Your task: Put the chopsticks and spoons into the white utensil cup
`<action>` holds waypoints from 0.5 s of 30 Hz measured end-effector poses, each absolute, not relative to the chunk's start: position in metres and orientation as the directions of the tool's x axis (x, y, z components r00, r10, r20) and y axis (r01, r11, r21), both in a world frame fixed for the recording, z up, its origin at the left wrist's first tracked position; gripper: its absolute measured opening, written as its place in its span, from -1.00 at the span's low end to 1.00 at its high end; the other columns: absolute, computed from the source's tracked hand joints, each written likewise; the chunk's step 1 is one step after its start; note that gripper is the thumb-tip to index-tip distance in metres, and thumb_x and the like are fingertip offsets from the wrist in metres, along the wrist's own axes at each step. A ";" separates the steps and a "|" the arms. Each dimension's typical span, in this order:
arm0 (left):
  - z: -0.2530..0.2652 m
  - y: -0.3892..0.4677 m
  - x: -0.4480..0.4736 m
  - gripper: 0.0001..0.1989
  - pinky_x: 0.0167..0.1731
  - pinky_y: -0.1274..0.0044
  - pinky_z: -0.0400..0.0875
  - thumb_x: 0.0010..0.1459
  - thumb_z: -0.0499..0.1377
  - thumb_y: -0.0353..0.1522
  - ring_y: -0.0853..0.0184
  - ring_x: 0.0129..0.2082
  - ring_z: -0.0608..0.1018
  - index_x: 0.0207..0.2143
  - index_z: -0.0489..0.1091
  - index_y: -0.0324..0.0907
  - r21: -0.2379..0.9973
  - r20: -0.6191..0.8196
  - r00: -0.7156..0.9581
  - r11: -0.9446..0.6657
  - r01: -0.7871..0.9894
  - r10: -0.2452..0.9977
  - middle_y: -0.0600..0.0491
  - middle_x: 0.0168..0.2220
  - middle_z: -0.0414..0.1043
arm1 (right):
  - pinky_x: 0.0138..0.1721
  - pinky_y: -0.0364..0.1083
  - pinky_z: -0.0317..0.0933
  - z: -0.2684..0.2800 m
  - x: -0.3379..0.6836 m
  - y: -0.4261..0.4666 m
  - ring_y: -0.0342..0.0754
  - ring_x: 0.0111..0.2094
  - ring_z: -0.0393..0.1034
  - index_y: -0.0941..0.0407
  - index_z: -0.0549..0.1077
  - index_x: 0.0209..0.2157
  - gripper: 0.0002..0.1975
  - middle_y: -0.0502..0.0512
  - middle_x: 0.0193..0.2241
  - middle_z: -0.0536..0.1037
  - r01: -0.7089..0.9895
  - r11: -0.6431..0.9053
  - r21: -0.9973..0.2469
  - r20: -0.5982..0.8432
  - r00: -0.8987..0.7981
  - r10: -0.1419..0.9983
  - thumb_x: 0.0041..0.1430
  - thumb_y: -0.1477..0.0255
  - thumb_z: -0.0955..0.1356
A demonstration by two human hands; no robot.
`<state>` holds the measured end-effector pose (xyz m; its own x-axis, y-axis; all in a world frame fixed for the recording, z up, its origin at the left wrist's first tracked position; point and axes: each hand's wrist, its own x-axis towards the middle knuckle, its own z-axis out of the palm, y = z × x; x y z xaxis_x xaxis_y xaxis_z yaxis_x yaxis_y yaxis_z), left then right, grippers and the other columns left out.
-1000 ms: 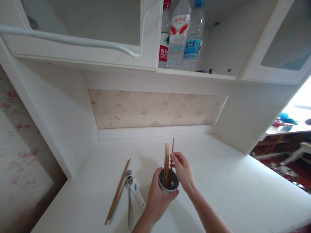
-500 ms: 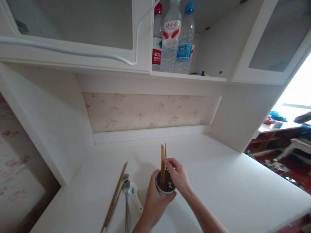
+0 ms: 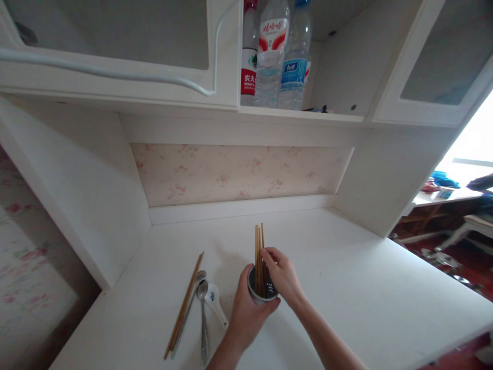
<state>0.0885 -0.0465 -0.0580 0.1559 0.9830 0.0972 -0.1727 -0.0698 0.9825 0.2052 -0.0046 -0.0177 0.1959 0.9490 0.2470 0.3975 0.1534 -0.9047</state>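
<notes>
My left hand [image 3: 250, 306] is wrapped round a metal utensil holder [image 3: 262, 299] with holes showing inside its dark interior. Several wooden chopsticks [image 3: 257, 252] stand upright in the holder. With thumb and fingertips, my right hand [image 3: 284, 272] pinches a chopstick [image 3: 263, 239] at the right of the bunch. Left of the holder lie a pair of chopsticks [image 3: 185, 303], two metal spoons, the nearer spoon [image 3: 204, 318] and the farther spoon [image 3: 199, 277], and a white ceramic spoon [image 3: 216, 304] with a blue mark.
All this is on a white desk [image 3: 346, 298]. Overhead, a cabinet shelf [image 3: 300, 114] holds several plastic bottles [image 3: 273, 56], and a white cable [image 3: 115, 74] runs across the cabinet front. White side panels [image 3: 408, 169] close in the desk's back part.
The camera view has shifted slightly. Both hands keep their hold on the holder and the chopstick, with hardly any visible movement.
</notes>
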 end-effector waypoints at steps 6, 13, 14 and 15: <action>-0.056 -0.047 0.089 -0.20 0.13 0.39 0.22 -0.16 0.36 -0.43 0.17 0.10 0.40 0.13 0.10 -0.16 0.984 0.095 0.148 -0.071 -0.161 0.984 -0.09 0.08 0.36 | -0.39 -0.11 0.26 -0.019 0.204 -0.004 -0.01 -0.43 0.44 0.10 0.51 -0.39 -0.62 0.06 -0.48 0.57 0.368 0.178 -0.913 0.261 0.190 0.946 0.20 0.12 0.24; -0.057 -0.046 0.088 -0.20 0.11 0.36 0.25 -0.19 0.37 -0.42 0.14 0.08 0.42 0.13 0.14 -0.15 0.984 0.095 0.132 -0.073 -0.161 0.987 -0.10 0.07 0.38 | -0.35 -0.09 0.28 -0.019 0.204 -0.004 0.00 -0.41 0.45 0.10 0.54 -0.41 -0.62 0.05 -0.49 0.58 0.383 0.158 -0.910 0.238 0.172 0.956 0.19 0.13 0.25; -0.058 -0.045 0.088 -0.19 0.11 0.36 0.25 -0.18 0.37 -0.42 0.14 0.08 0.43 0.14 0.13 -0.16 0.985 0.095 0.134 -0.073 -0.157 0.986 -0.11 0.07 0.38 | -0.32 -0.08 0.28 -0.019 0.204 -0.004 0.01 -0.39 0.46 0.11 0.55 -0.40 -0.61 0.06 -0.47 0.58 0.378 0.157 -0.912 0.235 0.168 0.958 0.19 0.12 0.26; -0.059 -0.045 0.088 -0.19 0.11 0.36 0.26 -0.17 0.37 -0.42 0.14 0.08 0.43 0.14 0.12 -0.16 0.985 0.095 0.140 -0.073 -0.154 0.986 -0.11 0.07 0.38 | -0.29 -0.07 0.29 -0.019 0.205 -0.005 0.02 -0.36 0.46 0.12 0.55 -0.37 -0.61 0.08 -0.44 0.59 0.368 0.159 -0.916 0.232 0.162 0.959 0.18 0.12 0.26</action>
<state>0.0881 -0.0452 -0.0591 0.1399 0.9856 0.0945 -0.1541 -0.0726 0.9854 0.2048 -0.0048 -0.0191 0.1622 0.9592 0.2316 0.3679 0.1590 -0.9162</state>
